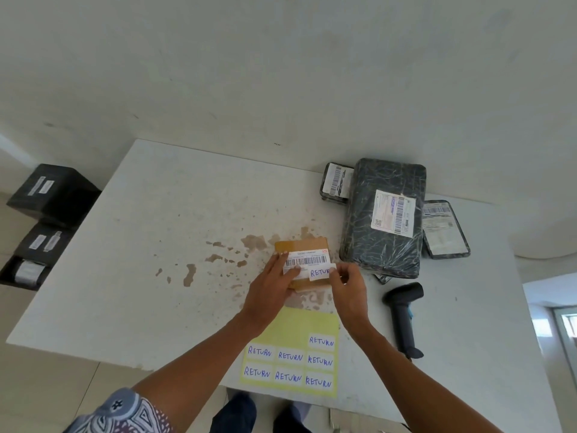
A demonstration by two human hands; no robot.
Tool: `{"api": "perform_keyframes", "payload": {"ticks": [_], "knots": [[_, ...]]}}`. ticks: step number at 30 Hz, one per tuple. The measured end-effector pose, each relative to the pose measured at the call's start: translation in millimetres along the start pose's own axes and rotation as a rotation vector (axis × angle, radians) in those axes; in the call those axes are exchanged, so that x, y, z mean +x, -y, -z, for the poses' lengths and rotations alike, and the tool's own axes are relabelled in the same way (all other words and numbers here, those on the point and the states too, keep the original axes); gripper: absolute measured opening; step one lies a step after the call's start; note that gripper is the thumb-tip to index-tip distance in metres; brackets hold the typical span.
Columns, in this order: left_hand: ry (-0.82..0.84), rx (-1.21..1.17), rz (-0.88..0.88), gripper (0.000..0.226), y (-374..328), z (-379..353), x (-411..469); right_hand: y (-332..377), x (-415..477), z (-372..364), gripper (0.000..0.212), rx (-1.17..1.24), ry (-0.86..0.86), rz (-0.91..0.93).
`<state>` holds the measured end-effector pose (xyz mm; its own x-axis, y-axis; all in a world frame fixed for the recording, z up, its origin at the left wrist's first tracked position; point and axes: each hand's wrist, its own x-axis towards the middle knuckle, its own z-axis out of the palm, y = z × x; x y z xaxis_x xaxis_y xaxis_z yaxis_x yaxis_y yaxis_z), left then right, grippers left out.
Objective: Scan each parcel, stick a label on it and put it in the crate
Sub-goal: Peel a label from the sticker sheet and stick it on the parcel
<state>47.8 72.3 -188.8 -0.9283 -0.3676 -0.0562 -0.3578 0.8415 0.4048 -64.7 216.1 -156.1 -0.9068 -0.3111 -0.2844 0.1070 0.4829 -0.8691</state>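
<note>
Head view looks down on a white, stained desk (156, 214). A large black wrapped parcel (384, 182) lies at its far right, with smaller dark parcels partly tucked beside and under it. At the near edge lies a yellow label sheet (290, 326) with seven "RETURN" stickers left on it, and to its right a black scanner (404, 317) rests untouched. Between the sheet and the big parcel sits the small brown parcel (301, 245), barcode side up, on the desk and not yet in any crate. The left grip (271, 285), a bare hand with straight fingers, presses flat on the parcel's near-left part. The right grip (349, 285) pinches the RETURN label (321, 272) by its right end, over the parcel's near-right corner just below the barcode. The step in hand looks like the sticking. It would go best with the label kept off the barcode, laid down from its free left end and smoothed toward the pinched end, while the left grip stops the parcel sliding. Dark boxes (53, 195) stand on the floor at left, and whether one is the crate cannot be told.
</note>
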Motion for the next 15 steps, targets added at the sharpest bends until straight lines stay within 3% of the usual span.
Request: {"api": "perform_keyframes", "payload": {"ticks": [10,15], "knots": [[-0.009,-0.094,0.01,0.061,11,2,-8,1,1,-27,0.005,-0.005,0.035,-0.071],[0.044,-0.037,-0.11,0.054,16,14,-3,0,6,-26,0.007,0.014,0.045,-0.114]]}}
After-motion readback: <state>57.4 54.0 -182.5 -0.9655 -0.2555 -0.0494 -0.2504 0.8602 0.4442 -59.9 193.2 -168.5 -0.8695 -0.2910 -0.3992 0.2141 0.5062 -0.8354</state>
